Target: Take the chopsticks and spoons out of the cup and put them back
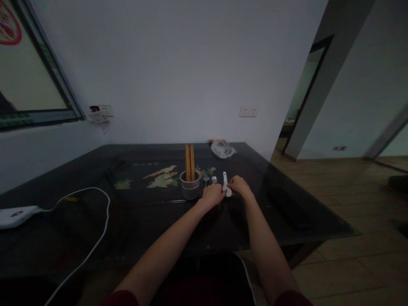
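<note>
A white soup spoon (225, 178) lies on the dark table, its handle pointing away from me and its bowl towards me. At its left edge is my left hand (213, 195), fingers closed together with the tips against the spoon. From the other side my right hand (239, 186) pinches the spoon near its bowl. Two metal spoons (214, 179) lie just beyond my left hand, their handles partly hidden by it. Left of them stands a grey metal cup (190, 190) with several wooden chopsticks (190, 163) upright in it.
A clear plastic bag (222, 149) lies at the table's back edge by the wall. At the left, a white power strip (19, 216) trails a white cable (107, 212) across the table (143, 229). A dark flat object (290, 208) lies at the right.
</note>
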Available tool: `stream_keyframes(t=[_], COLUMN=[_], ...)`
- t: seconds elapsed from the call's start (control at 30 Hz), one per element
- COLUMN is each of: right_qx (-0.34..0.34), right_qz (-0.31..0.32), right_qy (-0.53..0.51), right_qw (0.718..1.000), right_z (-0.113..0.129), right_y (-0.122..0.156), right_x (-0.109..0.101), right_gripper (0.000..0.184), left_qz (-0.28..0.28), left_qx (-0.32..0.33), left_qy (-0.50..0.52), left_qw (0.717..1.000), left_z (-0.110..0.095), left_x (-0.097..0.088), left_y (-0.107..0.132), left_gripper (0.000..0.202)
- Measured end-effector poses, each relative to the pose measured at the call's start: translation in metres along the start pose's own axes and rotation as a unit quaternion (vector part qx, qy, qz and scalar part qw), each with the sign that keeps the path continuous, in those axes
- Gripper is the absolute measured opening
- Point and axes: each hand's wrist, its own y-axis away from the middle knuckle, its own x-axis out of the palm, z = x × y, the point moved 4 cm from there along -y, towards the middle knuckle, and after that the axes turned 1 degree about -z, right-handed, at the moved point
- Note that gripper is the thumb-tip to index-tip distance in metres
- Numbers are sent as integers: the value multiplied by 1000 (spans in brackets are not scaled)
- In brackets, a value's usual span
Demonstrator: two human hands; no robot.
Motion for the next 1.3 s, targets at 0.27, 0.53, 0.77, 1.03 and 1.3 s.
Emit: stream_keyframes(t=[0.27,0.53,0.77,1.03,1.3], right_qx=[-48,-215,-357,-398,-392], right_qz=[-71,-149,-100,-38,0], right_qy=[-80,-222,-280,-255,-313], right_qw=[993,939,885,880,865], right_z=[5,30,67,88,95], right_y=[-1,19,52,64,69], right_x=[-15,-40,-39,-21,-15], right_gripper=[18,18,21,10,9], left_qz=[-66,-124,-247,-105,-39], left_qx=[37,118,130,119,121], left_qy=[25,44,23,63,201], left_qw=[997,984,960,985,971], left_z=[0,-14,15,52,60], left_x=[-20,-63,-117,-101,-92], left_y=[4,36,59,52,64], left_gripper=[27,22,17,11,18])
